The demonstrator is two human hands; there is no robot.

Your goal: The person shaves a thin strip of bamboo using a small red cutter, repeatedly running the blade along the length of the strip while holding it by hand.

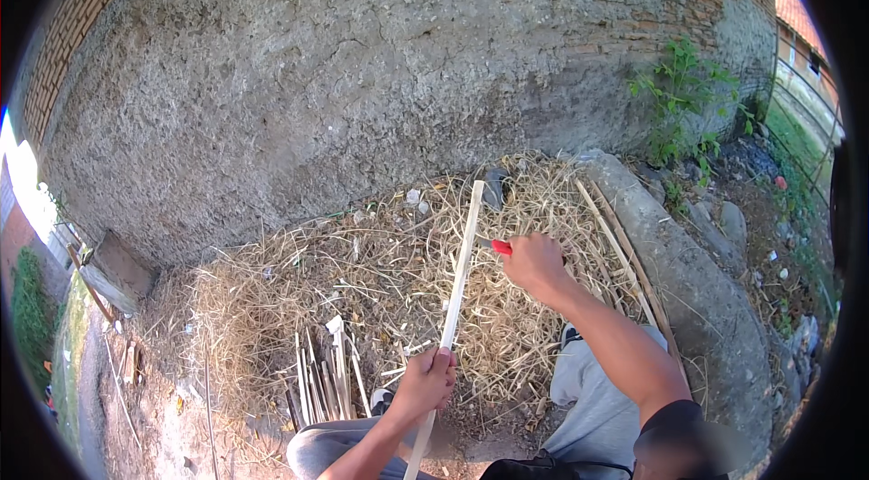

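Note:
My left hand (425,385) is closed around a long, pale strip of wood or bamboo (463,265), which stands tilted up and away from me, its lower end running down past my wrist. To the right, my right hand (535,265) grips a knife (500,247) by its red handle. The short blade points left and meets or lies very close to the strip's upper part; exact contact is hard to make out. Below both hands, dry shavings (507,326) cover the ground.
A bundle of split sticks (323,380) lies by my left foot. Long slats (625,254) lean along a concrete edge (688,290) at right. A rough plastered wall (380,73) rises ahead, with a green plant (683,100) at its right. A dark stone-like lump (494,189) sits beyond the strip.

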